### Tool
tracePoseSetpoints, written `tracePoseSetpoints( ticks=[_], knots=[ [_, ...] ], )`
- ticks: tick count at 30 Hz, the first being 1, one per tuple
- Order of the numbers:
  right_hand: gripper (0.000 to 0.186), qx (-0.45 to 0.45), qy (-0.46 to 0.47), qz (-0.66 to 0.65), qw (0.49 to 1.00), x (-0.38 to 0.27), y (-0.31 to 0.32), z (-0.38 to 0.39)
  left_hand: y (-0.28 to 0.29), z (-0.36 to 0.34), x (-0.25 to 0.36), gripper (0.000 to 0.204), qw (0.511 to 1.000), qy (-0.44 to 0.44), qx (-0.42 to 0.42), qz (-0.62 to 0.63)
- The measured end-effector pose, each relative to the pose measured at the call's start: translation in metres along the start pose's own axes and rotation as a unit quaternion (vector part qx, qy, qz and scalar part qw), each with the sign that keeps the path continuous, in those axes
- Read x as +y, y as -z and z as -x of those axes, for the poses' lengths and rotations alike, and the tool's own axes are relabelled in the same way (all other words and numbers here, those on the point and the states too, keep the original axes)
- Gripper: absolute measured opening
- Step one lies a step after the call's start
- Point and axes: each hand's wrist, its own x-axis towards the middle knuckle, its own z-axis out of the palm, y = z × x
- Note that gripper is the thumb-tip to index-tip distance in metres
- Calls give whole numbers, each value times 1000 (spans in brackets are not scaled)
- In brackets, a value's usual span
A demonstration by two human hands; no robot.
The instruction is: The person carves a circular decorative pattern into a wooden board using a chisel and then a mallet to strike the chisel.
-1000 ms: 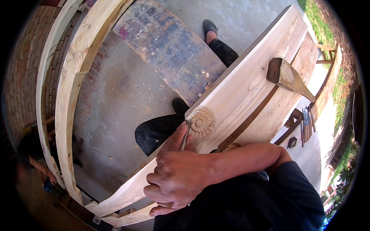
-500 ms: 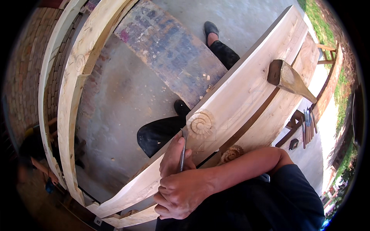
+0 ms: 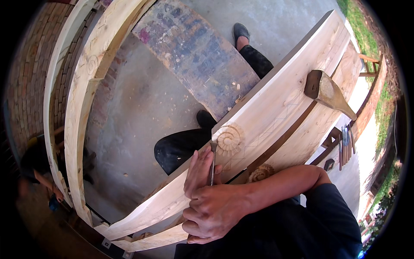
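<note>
Chisel: a thin metal chisel (image 3: 212, 163) stands nearly upright between the two hands, its tip at the lower edge of the carved spiral.
Carved spiral: a shell-like scroll (image 3: 229, 139) cut into the pale wood, just above the fingertips of both hands.
Plank: a long curved light-wood plank (image 3: 276, 101) runs from below the hands up and away to the right; faint pencil lines cross its face beyond the spiral.
Right hand: the right hand (image 3: 213, 211) is curled closed around the lower shaft of the chisel, knuckles up, forearm coming in from the right.
Left hand: the left hand (image 3: 197, 170) lies just above the right one, fingers stretched out and pressed together against the plank and the chisel shaft, steadying it.
Second carving: a smaller rounded scroll (image 3: 261, 172) shows just right of the hands, above the right forearm.
Mallet: a wooden mallet (image 3: 327, 91) rests on the plank well beyond the hands, up and to the right.
Spare tools: a row of slim tools (image 3: 345, 144) lies far right of the hands.
Legs: dark trouser legs and a shoe (image 3: 240, 31) show past the plank, on the concrete floor (image 3: 142, 108).
Other person: a person (image 3: 36, 166) crouches far left of the hands, beside more curved timbers (image 3: 84, 95).
</note>
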Motion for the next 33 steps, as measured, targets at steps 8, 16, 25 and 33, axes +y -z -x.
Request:
tracePoseSetpoints(
  ticks=[8,16,25,33],
  knots=[
    [52,11,-3,3,1000,3,1,-1,3,0,-5,33,1000,-7,-24,-2],
    [52,4,-3,-5,1000,4,2,-2,3,1,-5,36,1000,-10,-26,-7],
    [52,-3,3,17,1000,5,4,-2,6,0,-9,39,999,-21,-45,-1],
    [52,5,1,8,1000,6,2,-2,4,1,-11,39,999,-27,-36,5]
  ],
)
